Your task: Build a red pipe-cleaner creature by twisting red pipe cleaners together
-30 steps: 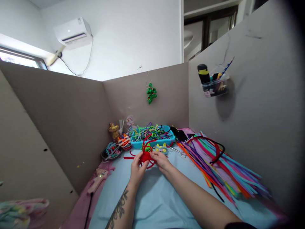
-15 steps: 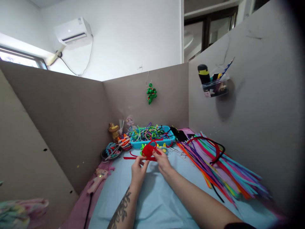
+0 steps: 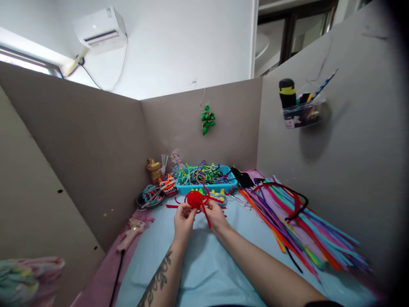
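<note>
A round red pipe-cleaner piece (image 3: 194, 199), with loose red ends sticking out, is held up over the blue cloth (image 3: 204, 260). My left hand (image 3: 184, 216) pinches its lower left side between thumb and fingers. On the other side, my right hand (image 3: 215, 215) is closed on the red stems at the piece's right edge. One red stem curls upward and another hangs down across the right fingers. More short red strips (image 3: 172, 206) lie behind the left hand. Partly hidden behind the piece are small yellow and green shapes (image 3: 220, 195).
A blue basket (image 3: 204, 188) of tangled pipe cleaners stands behind the hands. Scissors (image 3: 244, 203) lie right of it, beside a large spread of coloured pipe cleaners (image 3: 297, 226). At left are a dark bowl (image 3: 150, 201), an orange-white woven piece (image 3: 168, 184) and a pink glue gun (image 3: 131, 236). Grey partitions surround the table.
The red piece has turned and shifted slightly left, and a red stem now hangs down over my right hand. Both hands keep their hold. The camera view has tilted slightly.
</note>
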Demonstrator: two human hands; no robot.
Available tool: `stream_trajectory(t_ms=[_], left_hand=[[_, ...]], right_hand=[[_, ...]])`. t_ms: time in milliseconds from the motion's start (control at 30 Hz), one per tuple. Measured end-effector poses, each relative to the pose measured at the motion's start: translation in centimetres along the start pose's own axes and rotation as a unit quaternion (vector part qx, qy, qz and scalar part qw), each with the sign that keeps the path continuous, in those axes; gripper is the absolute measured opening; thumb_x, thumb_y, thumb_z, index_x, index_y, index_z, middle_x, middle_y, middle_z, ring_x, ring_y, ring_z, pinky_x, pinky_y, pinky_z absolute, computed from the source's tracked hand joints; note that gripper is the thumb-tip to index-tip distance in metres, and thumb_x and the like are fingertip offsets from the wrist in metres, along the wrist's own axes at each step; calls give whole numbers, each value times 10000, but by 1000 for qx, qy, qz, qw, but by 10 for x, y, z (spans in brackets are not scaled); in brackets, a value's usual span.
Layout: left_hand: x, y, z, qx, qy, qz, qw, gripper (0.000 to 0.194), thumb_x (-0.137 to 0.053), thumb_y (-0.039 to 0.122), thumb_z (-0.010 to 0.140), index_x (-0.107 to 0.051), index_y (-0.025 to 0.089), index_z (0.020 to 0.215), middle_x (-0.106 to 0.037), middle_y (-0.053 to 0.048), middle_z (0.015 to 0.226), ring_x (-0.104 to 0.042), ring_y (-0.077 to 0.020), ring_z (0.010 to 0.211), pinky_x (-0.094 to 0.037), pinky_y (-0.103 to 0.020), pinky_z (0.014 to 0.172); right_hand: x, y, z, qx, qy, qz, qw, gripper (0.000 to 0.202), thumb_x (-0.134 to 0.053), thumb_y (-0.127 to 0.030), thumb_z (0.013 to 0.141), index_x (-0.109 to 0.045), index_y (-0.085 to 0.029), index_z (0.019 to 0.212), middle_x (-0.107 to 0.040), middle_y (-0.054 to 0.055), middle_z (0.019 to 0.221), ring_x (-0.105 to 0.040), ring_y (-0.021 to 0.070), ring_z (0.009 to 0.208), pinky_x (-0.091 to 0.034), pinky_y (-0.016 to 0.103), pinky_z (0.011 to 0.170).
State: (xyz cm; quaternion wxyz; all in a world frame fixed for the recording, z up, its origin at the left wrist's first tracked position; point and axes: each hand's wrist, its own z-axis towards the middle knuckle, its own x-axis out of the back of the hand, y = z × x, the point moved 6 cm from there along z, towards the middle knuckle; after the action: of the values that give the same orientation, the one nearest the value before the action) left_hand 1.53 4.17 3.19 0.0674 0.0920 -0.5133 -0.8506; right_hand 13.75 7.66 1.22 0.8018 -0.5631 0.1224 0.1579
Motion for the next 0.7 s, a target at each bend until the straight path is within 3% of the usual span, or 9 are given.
stream_trajectory(t_ms=[133, 300, 467, 700], left_hand=[[1, 3, -2, -2, 6, 6, 1000, 211, -636, 303, 691, -494, 178, 786, -551, 27, 651, -543, -100, 561, -452, -210, 520], [6, 6, -3, -20, 24, 39, 999, 162, -611, 264, 717, -528, 174, 823, -565, 16, 685, -537, -95, 572, -425, -202, 536], [6, 6, -5, -2, 24, -4, 1000, 184, -629, 277, 699, -495, 185, 785, -544, 29, 659, -539, -96, 555, -433, -208, 536], [6, 5, -6, 43, 14, -16, 999, 202, -650, 263, 687, -494, 194, 795, -573, 32, 638, -550, -102, 542, -459, -219, 514]], right_hand=[[3, -9, -1, 22, -4, -58, 998, 273, -639, -402, 672, -639, -202, 859, -613, 52, 898, -519, 221, 988, -428, 336, 839], [3, -19, -1, 48, -19, -93, 994, 226, -668, -390, 655, -623, -201, 771, -519, 63, 1099, -512, 226, 1002, -460, 314, 769], [3, -20, -2, 45, -12, -58, 997, 189, -694, -342, 638, -593, -191, 688, -518, 47, 1073, -510, 216, 989, -434, 323, 829], [0, -16, -9, -35, -19, -22, 999, 248, -666, -369, 663, -634, -218, 857, -610, 53, 998, -539, 225, 956, -422, 359, 859]])
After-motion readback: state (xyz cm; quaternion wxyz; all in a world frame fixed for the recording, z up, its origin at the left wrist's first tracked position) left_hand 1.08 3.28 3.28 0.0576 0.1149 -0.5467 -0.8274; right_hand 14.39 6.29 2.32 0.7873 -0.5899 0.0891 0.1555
